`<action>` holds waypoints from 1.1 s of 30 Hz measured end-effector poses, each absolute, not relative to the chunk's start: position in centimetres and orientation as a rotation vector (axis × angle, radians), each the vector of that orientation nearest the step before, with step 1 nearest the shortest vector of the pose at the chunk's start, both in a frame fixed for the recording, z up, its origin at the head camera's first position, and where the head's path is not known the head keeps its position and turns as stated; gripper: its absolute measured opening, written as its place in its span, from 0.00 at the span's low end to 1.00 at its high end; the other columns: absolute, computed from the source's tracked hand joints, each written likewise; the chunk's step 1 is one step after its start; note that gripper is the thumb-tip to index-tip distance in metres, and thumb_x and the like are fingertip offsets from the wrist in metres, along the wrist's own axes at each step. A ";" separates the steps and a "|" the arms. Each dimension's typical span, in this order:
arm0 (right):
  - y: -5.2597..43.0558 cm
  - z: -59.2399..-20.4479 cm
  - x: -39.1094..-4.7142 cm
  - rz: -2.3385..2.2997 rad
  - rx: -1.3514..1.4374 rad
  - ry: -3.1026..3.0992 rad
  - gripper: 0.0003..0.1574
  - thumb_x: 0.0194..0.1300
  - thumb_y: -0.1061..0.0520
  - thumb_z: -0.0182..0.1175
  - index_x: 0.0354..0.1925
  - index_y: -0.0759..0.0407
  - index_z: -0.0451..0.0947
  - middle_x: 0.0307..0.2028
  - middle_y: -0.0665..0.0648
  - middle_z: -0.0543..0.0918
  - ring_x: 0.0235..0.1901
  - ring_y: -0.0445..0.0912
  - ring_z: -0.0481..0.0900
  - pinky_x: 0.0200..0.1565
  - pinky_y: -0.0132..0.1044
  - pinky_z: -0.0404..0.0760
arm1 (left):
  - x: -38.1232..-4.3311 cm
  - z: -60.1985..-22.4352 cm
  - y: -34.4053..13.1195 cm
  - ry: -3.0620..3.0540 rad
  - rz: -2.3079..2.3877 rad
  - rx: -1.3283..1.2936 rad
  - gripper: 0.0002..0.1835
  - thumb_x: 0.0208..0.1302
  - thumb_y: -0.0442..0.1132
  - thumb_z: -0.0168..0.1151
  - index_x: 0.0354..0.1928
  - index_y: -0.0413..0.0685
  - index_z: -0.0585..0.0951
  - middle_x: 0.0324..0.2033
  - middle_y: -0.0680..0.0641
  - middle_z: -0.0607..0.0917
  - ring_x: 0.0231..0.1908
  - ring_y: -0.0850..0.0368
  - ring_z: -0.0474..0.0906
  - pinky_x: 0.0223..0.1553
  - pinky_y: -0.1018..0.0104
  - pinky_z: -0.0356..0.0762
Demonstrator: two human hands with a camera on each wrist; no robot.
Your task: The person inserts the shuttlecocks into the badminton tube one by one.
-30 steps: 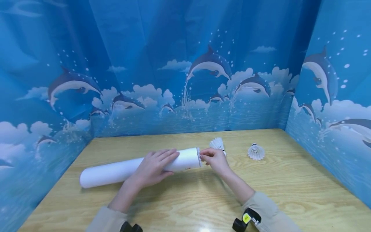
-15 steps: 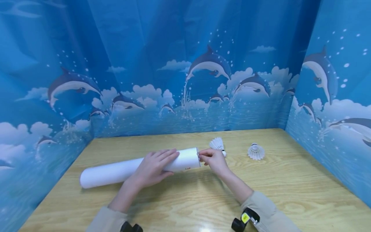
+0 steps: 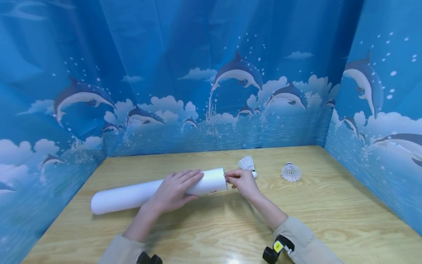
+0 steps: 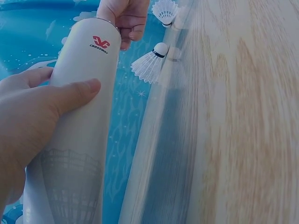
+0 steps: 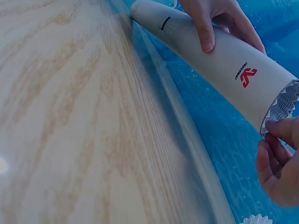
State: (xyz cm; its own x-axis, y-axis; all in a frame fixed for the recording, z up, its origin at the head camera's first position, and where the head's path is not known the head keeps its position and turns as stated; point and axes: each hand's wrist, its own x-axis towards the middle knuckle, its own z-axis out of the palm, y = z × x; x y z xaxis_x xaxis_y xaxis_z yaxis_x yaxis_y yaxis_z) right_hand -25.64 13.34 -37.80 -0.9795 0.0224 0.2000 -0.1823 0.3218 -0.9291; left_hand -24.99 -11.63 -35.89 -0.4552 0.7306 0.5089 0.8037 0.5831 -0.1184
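A white shuttlecock tube (image 3: 122, 197) with a red logo lies slanted on the table, its mouth to the right. My left hand (image 3: 176, 189) grips it near that end, thumb on the near side in the left wrist view. At the mouth, my right hand (image 3: 244, 182) pinches the skirt rim of a shuttlecock (image 5: 283, 107). Most of that shuttlecock sits inside the tube, its cork hidden. Faint skirt shapes show through the tube wall in the left wrist view. Just behind my right hand lies another shuttlecock (image 3: 246, 163), partly covered by it.
A further shuttlecock (image 3: 291, 172) stands skirt-down to the right on the wood-grain table (image 3: 329, 205). A blue dolphin-print curtain (image 3: 184, 91) encloses the back and sides of the table.
My right hand has shifted slightly left, toward the tube. The shuttlecock rim that stuck out of the mouth has gone farther in. My left hand and the tube have stayed almost still.
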 end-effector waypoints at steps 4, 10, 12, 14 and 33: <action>13.5 -37.7 -25.6 1.733 0.145 -2.421 0.08 0.57 0.69 0.60 0.37 0.71 0.81 0.35 0.63 0.84 0.30 0.47 0.80 0.29 0.37 0.80 | -25.0 -35.8 -11.6 -2.297 -0.192 -1.225 0.42 0.46 0.50 0.73 0.65 0.53 0.68 0.61 0.49 0.72 0.55 0.50 0.72 0.47 0.49 0.75; 14.0 -36.9 -25.2 1.805 0.150 -2.416 0.10 0.60 0.67 0.59 0.40 0.72 0.79 0.34 0.63 0.83 0.32 0.49 0.81 0.30 0.39 0.80 | -25.1 -35.8 -11.6 -2.295 -0.199 -1.228 0.42 0.46 0.50 0.73 0.65 0.53 0.68 0.61 0.49 0.72 0.55 0.50 0.72 0.47 0.49 0.75; 14.3 -36.9 -25.3 1.813 0.152 -2.430 0.11 0.60 0.67 0.58 0.41 0.72 0.78 0.34 0.62 0.83 0.33 0.49 0.81 0.31 0.38 0.80 | -25.1 -35.8 -11.7 -2.288 -0.199 -1.230 0.42 0.45 0.50 0.73 0.65 0.53 0.68 0.61 0.49 0.72 0.55 0.50 0.72 0.47 0.49 0.75; 14.8 -37.0 -25.3 1.800 0.157 -2.454 0.12 0.61 0.66 0.58 0.43 0.73 0.77 0.35 0.62 0.83 0.34 0.49 0.80 0.31 0.37 0.80 | -25.1 -35.9 -11.6 -2.281 -0.198 -1.233 0.42 0.45 0.50 0.74 0.65 0.53 0.68 0.61 0.49 0.72 0.55 0.50 0.72 0.47 0.49 0.75; 20.8 -37.0 -26.0 1.724 0.069 -2.459 0.20 0.63 0.61 0.58 0.49 0.74 0.74 0.34 0.59 0.83 0.32 0.42 0.78 0.31 0.33 0.78 | -24.9 -35.7 -11.6 -2.284 -0.188 -1.240 0.42 0.45 0.50 0.73 0.65 0.52 0.68 0.60 0.49 0.73 0.55 0.50 0.73 0.47 0.49 0.75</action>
